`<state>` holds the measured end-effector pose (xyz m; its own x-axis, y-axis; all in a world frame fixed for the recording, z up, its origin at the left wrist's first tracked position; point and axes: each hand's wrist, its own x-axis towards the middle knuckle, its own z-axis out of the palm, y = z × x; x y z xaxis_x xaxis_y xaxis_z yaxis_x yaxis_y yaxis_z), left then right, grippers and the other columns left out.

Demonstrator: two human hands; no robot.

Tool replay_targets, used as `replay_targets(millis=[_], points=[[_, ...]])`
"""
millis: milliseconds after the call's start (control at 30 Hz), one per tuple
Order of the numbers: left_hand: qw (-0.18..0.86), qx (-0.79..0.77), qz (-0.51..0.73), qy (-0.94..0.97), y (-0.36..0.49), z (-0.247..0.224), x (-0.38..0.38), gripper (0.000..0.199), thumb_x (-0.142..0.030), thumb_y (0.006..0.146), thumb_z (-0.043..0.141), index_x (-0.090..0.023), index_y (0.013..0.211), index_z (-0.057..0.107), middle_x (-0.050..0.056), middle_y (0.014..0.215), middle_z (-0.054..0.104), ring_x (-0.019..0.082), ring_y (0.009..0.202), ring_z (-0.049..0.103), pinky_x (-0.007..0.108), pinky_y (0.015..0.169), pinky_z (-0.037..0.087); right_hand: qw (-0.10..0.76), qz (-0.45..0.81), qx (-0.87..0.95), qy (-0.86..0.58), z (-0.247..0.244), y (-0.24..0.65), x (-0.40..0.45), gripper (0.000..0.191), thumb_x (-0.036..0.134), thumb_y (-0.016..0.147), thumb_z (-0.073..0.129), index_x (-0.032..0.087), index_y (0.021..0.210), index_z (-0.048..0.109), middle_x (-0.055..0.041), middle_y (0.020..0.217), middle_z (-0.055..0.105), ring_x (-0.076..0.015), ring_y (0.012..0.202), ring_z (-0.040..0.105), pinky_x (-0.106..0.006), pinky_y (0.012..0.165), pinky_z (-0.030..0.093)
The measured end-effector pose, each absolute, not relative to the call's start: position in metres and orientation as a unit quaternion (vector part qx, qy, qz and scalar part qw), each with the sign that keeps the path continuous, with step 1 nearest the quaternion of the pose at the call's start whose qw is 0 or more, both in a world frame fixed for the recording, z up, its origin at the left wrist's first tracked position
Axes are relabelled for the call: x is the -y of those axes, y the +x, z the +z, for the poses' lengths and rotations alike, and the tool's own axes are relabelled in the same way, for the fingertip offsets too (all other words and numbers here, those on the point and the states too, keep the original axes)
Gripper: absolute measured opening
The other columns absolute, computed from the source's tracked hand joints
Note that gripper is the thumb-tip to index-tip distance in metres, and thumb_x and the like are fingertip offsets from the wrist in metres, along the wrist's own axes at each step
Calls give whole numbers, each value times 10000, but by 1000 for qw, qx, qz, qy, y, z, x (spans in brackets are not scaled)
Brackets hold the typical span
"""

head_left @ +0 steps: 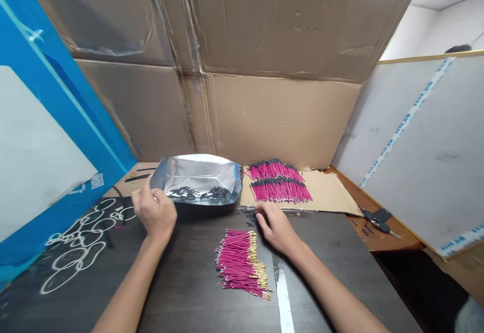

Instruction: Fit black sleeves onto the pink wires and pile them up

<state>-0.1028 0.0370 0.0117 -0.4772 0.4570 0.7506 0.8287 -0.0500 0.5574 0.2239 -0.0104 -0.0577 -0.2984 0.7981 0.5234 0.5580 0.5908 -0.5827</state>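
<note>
My left hand grips the left edge of a silver foil bag, its fingers wrapped round the rim. The bag lies with its wide mouth towards me, and small black tubes are heaped inside. My right hand rests on the table beside a small pile of loose black tubes. Its thumb and fingers are loosely bent and apart, touching the pile's right side; nothing shows in them. Just below lies a stack of magenta wires with gold pins on their right ends.
Magenta wires with black ends lie in two rows on a cardboard sheet. White loops are spread at left. Pliers and a few black pieces lie at right. A cardboard wall stands behind the dark table.
</note>
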Motion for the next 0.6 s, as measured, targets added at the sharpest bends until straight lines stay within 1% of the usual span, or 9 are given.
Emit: replay_targets(millis=[67,133,233,300,400,467,533,600], points=[[154,652,-533,-516,-89,6,-35,456,-261,978,351,-78,1234,680,226,1103,665,381,1151,595,552,1039,467,422,163,786,-421,-53,222,14,192,297,1067,476,201,1192,584,-94,1124,670,-240,1050,604,-391,965,472],[143,639,-524,-545,-79,2,-30,450,-277,998,355,-88,1248,677,206,1087,668,366,1154,600,518,1035,475,431,180,775,-425,-48,219,18,227,310,1070,464,200,1228,584,-93,1125,669,-234,1041,608,-381,956,472],[137,615,-508,-587,-68,3,-22,459,-303,1031,367,-90,1306,666,192,1101,681,344,1154,617,473,1035,488,435,202,765,-430,-40,217,22,218,305,1061,450,192,1175,597,-90,1082,669,-224,1000,611,-362,921,475],[149,598,-507,-603,-64,6,-19,471,-308,1050,358,-100,1351,654,191,1148,691,333,1180,616,465,1061,478,441,223,757,-427,-36,216,24,198,297,1041,470,191,1143,602,-82,1055,675,-212,965,618,-348,897,481],[177,584,-511,-605,-59,10,-17,464,-287,1060,357,-111,1373,650,186,1209,699,319,1165,633,480,1057,482,451,265,743,-418,-33,217,26,233,290,1002,519,194,1200,597,-73,1077,690,-198,955,637,-337,906,492],[190,576,-508,-612,-56,11,-16,461,-265,1063,356,-92,1378,645,194,1224,701,321,1152,645,493,1043,492,451,280,738,-416,-33,217,25,267,300,980,550,191,1221,589,-69,1084,692,-195,953,639,-336,914,493],[189,568,-504,-622,-51,12,-14,462,-232,1059,363,-74,1412,616,202,1261,691,324,1188,645,498,1058,493,446,285,736,-423,-35,218,25,237,313,962,575,188,1162,595,-60,1050,692,-194,927,631,-330,889,492],[187,552,-509,-633,-47,13,-10,479,-205,1043,403,-80,1476,565,200,1354,661,332,1263,628,504,1094,489,440,288,725,-444,-37,218,24,186,341,951,596,187,1056,600,-50,987,687,-195,888,620,-322,843,483]])
